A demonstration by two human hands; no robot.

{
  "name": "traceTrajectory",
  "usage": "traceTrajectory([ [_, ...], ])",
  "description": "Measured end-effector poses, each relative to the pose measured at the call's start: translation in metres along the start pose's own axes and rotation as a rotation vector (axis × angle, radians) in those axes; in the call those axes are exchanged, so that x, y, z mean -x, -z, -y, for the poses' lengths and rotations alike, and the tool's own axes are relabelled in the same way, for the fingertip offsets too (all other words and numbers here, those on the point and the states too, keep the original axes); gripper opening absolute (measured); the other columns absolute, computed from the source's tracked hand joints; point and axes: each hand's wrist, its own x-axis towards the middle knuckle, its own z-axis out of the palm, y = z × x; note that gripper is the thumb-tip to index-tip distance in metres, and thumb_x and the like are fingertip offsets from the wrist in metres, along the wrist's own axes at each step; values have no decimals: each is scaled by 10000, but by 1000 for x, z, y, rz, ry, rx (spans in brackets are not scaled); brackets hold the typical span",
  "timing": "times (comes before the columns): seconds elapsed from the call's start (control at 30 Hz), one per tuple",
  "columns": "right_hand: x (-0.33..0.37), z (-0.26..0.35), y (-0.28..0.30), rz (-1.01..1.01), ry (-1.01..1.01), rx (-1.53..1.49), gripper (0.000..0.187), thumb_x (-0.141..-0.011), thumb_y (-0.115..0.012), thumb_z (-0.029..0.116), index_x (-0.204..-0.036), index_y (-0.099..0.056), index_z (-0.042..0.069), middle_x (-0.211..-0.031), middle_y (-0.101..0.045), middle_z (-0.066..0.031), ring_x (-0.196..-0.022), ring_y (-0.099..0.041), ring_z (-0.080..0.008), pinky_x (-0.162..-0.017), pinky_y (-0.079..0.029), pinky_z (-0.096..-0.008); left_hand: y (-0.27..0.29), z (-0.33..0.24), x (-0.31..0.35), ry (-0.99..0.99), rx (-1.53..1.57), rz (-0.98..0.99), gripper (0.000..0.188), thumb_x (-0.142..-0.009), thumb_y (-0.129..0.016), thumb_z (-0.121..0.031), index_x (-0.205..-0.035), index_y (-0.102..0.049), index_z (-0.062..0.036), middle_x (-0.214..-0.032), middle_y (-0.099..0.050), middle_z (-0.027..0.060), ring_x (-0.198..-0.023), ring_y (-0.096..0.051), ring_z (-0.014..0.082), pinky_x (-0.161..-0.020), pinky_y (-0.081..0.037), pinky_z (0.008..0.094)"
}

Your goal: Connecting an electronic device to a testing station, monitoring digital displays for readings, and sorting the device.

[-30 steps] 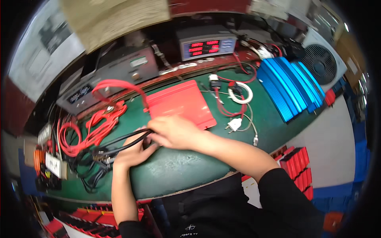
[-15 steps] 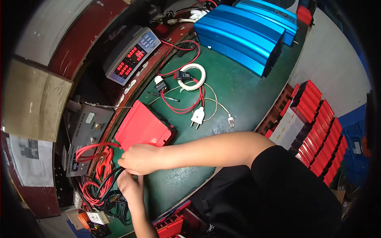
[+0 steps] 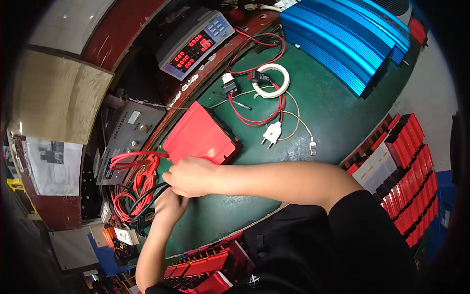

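Note:
A red box-shaped device (image 3: 198,134) with a dark end lies on the green bench top. My right hand (image 3: 193,176) is closed at its near end, its fingers curled over and hiding what they grip. Just below, touching it, my left hand (image 3: 170,206) is closed round a black cable (image 3: 155,190) at the device's near corner. Where the cable ends is hidden by my fingers. Thick red cables (image 3: 139,156) run from beside the device to the left, and a red clamp (image 3: 145,179) lies among the coiled leads.
A grey power supply (image 3: 129,139) and a meter with red digits (image 3: 198,46) stand along the left. Beyond the device lie a white plug (image 3: 272,133), a white ring (image 3: 286,81) and a pen (image 3: 240,104). Blue finned housings (image 3: 338,44) stand behind; red housings (image 3: 409,179) are stacked right.
The whole view has shifted, so the bench things appear farther right and higher. Both hands stay together at the device's near end, the left forearm now more slanted.

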Motion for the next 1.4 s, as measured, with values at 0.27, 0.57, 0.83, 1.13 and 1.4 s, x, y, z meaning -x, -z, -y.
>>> traceTrajectory([
  [0.27,2,8,11,26,19,10,413,-905,-588,404,-878,-627,-6,-756,-676,-188,-711,-684,-377,-655,-557,-486,-15,-8,5,-91,-493,192,361,-897,-588,-250,-1194,-647,-54,-1098,-671,213,-996,-667,355,-793,-524,463],
  [0.57,3,6,7,45,24,42,402,-905,-600,393,-874,-604,-7,-776,-667,-184,-711,-683,-373,-639,-558,-483,23,4,-29,19,357,430,311,-862,-592,-181,-1138,-675,-63,-1097,-682,232,-1056,-653,384,-897,-525,490],
  [0.83,0,7,4,-23,63,75,407,-900,-593,401,-836,-678,9,-723,-684,-172,-702,-684,-372,-676,-545,-487,-17,-20,-3,70,-310,202,286,-878,-607,-241,-1118,-693,-113,-1020,-713,161,-916,-723,293,-754,-568,452],
  [1.13,5,-1,25,116,110,8,418,-895,-606,408,-912,-654,-7,-810,-682,-190,-765,-673,-409,-702,-541,-512,-68,13,12,16,-533,-218,110,-905,-625,-259,-887,-625,-150,-818,-691,28,-647,-703,188,-537,-551,329],
  [1.4,80,-42,188,641,-245,401,367,-840,-684,389,-903,-650,29,-758,-677,-179,-804,-677,-394,-707,-530,-515,6,-81,46,179,156,-627,194,-939,-639,-190,-865,-541,-40,-674,-589,133,-583,-607,316,-527,-464,404],
])
